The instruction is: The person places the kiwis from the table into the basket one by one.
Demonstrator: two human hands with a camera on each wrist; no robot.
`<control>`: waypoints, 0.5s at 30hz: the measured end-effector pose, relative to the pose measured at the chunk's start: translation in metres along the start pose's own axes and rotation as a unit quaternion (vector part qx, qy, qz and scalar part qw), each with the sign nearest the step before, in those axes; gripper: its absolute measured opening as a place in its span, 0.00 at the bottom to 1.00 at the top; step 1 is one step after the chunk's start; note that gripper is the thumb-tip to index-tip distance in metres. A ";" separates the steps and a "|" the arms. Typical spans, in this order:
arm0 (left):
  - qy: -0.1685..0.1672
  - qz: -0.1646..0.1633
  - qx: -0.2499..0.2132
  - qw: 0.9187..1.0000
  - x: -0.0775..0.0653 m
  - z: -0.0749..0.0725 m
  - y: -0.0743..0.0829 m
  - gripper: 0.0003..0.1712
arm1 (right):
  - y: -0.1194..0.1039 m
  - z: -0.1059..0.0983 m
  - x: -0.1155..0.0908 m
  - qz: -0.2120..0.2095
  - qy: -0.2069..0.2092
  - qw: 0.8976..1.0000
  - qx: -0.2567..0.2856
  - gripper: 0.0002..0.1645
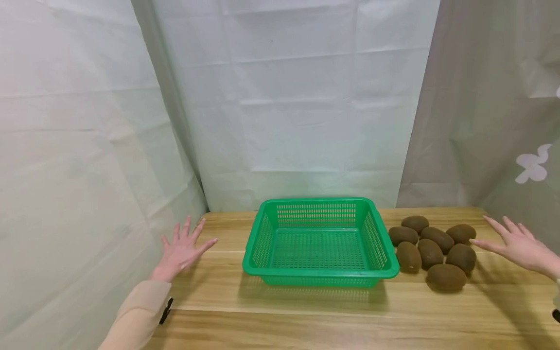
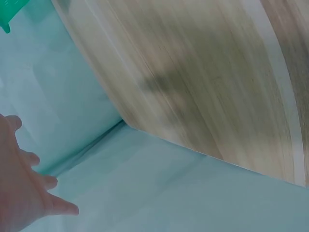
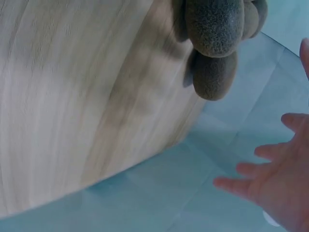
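Head view: both hands are spread flat, fingers straight, holding nothing. The left hand (image 1: 181, 248) hovers at lower left of the frame, over the wooden table (image 1: 280, 311), left of the green basket (image 1: 319, 241) and apart from it. The right hand (image 1: 518, 243) sits at the right edge of the frame, fingertips pointing toward the cluster of kiwis (image 1: 433, 250), near them; contact cannot be confirmed from this angle.

The kiwis lie loose on the table just right of the basket, right of frame centre, several touching one another. The basket sits at centre frame, nothing visible inside. In the right wrist view the kiwis (image 3: 212, 43) fill the top of the frame and the right hand's fingers (image 3: 231, 183) stay clear of them, over the pale backdrop cloth (image 3: 193, 193).

Risks, as judged:
- Kiwis are rounded and unrestrained; a sideways brush from the open right hand could roll one, and a nudge to one may move its neighbours in the packed cluster.
- The rearmost fruits sit close to the table's far edge; a push that way could send one off behind the cloth.
- The basket looks light with a flared rim; catching the rim with a wrist or sleeve could slide or tip it.
- The left wrist view shows the left hand (image 2: 21, 188) close to the cloth; snagging it could tug the backdrop.
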State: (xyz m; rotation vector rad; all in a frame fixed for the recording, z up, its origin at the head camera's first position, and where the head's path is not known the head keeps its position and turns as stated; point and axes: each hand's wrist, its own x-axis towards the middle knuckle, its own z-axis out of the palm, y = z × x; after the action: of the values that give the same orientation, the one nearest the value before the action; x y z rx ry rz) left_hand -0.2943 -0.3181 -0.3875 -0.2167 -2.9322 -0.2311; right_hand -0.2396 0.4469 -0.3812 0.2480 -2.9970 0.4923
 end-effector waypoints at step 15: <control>-0.004 0.030 -0.026 0.999 0.006 0.009 0.015 0.45 | 0.018 0.011 0.003 -0.056 -0.053 0.973 0.220 0.40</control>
State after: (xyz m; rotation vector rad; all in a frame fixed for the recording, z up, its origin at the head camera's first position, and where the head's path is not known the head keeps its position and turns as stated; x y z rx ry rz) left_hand -0.2997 -0.3009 -0.3923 -0.3142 -2.9250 -0.2975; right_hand -0.2462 0.4599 -0.3969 0.4843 -2.9109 1.1604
